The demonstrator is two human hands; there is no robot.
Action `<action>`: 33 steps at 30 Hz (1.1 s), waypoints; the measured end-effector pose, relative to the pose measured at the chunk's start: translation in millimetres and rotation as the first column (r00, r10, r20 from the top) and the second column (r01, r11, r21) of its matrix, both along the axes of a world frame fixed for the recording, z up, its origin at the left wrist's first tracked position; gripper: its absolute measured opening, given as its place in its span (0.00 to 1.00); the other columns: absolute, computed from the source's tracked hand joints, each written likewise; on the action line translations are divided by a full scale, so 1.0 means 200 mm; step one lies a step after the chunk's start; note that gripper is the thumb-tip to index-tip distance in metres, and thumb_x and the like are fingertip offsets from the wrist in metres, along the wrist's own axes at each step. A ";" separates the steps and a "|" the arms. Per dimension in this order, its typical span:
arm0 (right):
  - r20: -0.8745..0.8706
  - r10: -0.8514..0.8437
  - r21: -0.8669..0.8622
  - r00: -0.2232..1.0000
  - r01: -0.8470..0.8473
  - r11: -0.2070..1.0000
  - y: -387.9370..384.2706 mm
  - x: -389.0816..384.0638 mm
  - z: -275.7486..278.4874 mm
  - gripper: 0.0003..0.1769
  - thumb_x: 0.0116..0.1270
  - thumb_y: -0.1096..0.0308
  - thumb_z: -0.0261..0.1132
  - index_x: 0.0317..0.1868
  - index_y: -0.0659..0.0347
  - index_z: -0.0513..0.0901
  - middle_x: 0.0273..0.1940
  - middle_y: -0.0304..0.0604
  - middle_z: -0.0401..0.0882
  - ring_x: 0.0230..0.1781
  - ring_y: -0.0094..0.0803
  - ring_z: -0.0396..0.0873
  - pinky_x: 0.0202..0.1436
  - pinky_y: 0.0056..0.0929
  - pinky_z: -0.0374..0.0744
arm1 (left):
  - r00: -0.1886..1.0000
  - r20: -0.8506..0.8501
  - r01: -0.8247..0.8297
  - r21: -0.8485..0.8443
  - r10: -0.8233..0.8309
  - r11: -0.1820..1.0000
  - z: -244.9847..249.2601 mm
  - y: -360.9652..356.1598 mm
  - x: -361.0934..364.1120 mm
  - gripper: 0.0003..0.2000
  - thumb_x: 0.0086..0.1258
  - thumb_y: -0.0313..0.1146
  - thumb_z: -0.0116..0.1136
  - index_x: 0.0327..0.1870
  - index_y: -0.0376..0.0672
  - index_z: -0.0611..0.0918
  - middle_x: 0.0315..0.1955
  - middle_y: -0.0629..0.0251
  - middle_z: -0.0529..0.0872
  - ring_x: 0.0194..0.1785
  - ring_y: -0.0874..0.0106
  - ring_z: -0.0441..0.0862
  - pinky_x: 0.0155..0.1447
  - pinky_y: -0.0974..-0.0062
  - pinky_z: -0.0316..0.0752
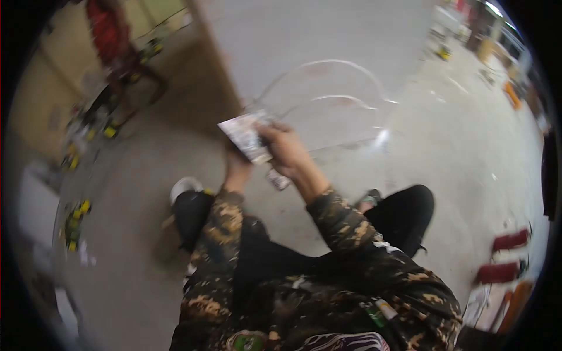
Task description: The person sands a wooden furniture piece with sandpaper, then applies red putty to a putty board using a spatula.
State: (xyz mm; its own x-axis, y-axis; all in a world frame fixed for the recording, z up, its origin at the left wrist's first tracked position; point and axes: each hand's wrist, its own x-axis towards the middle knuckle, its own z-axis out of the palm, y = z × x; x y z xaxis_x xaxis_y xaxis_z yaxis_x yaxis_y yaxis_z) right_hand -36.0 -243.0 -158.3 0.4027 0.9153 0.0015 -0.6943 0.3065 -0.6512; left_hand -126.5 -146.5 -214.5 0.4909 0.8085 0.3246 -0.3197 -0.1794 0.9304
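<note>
In front of my knees, my right hand (284,149) pinches a flat, pale printed piece (241,133), thumb on its upper face. The piece looks like a folded sheet or packet; blur hides its print. My left hand (237,167) is up against its underside, with the fingers hidden behind it. Below my right hand shows a smaller pale patterned piece (278,179). Just beyond both hands stands a large whitish panel (328,41) with curved pale streaks across its face.
Black-clad knees bend on either side, and a white round container (186,186) is by the left one. Yellow-and-black tools (73,225) lie at left. A person in red (111,35) is at upper left. Dark red objects (510,240) lie at right on the grey floor (129,205).
</note>
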 end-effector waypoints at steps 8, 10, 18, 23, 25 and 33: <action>-0.016 0.056 -0.005 0.998 -0.056 0.998 -0.01 -0.01 0.03 0.12 0.73 0.71 0.58 0.52 0.71 0.76 0.42 0.45 0.84 0.36 0.27 0.85 0.40 0.26 0.85 | 0.972 0.037 0.231 0.066 -0.234 0.971 0.16 -0.08 0.00 0.24 0.78 0.31 0.47 0.73 0.40 0.64 0.59 0.60 0.77 0.59 0.70 0.77 0.63 0.70 0.76; -0.022 0.049 -0.010 0.999 -0.050 0.999 -0.02 -0.02 0.03 0.13 0.73 0.72 0.58 0.52 0.72 0.76 0.43 0.46 0.83 0.38 0.28 0.85 0.42 0.27 0.85 | 0.902 0.315 0.363 -0.184 -0.295 0.913 0.15 -0.09 0.01 0.26 0.74 0.28 0.54 0.72 0.39 0.66 0.56 0.62 0.79 0.57 0.72 0.79 0.61 0.72 0.76; -0.121 0.017 0.016 0.993 -0.015 1.000 -0.02 -0.03 0.08 0.13 0.73 0.70 0.58 0.52 0.71 0.76 0.40 0.44 0.83 0.29 0.24 0.83 0.22 0.18 0.79 | 0.966 0.206 0.139 0.101 -0.157 0.985 0.19 -0.14 0.02 0.16 0.67 0.16 0.53 0.56 0.33 0.77 0.49 0.65 0.82 0.53 0.75 0.80 0.60 0.72 0.76; -0.183 -0.004 -0.047 0.983 -0.005 0.999 0.01 0.14 0.00 0.10 0.74 0.66 0.56 0.44 0.66 0.77 0.29 0.38 0.80 0.14 0.19 0.70 0.08 0.15 0.60 | 0.998 -0.056 0.028 0.356 -0.008 0.934 0.21 -0.16 0.00 0.18 0.69 0.17 0.50 0.59 0.33 0.79 0.52 0.58 0.86 0.55 0.72 0.82 0.61 0.74 0.74; -0.200 -0.097 -0.099 0.975 0.078 0.992 0.00 0.22 0.03 0.11 0.75 0.64 0.56 0.37 0.62 0.76 0.28 0.38 0.78 0.13 0.18 0.67 0.08 0.14 0.58 | 0.993 -0.120 0.067 0.486 -0.010 0.871 0.20 -0.18 0.00 0.19 0.69 0.17 0.49 0.61 0.32 0.78 0.53 0.55 0.85 0.56 0.71 0.82 0.61 0.73 0.73; -0.110 0.022 -0.009 0.994 -0.024 1.000 0.00 -0.02 0.08 0.13 0.73 0.68 0.57 0.50 0.72 0.77 0.38 0.45 0.82 0.30 0.27 0.82 0.29 0.23 0.81 | 0.996 -0.092 0.039 0.356 -0.006 0.934 0.23 -0.11 0.00 0.14 0.64 0.16 0.57 0.51 0.34 0.79 0.48 0.61 0.84 0.52 0.73 0.81 0.59 0.72 0.75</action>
State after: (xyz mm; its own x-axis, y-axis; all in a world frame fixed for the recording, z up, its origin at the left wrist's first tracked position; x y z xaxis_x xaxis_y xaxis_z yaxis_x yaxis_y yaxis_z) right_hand -40.9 -242.0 -142.7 0.3789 0.9240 -0.0510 -0.7684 0.2834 -0.5738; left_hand -126.7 -168.2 -169.4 0.5474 0.6358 0.5441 -0.2470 -0.4985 0.8310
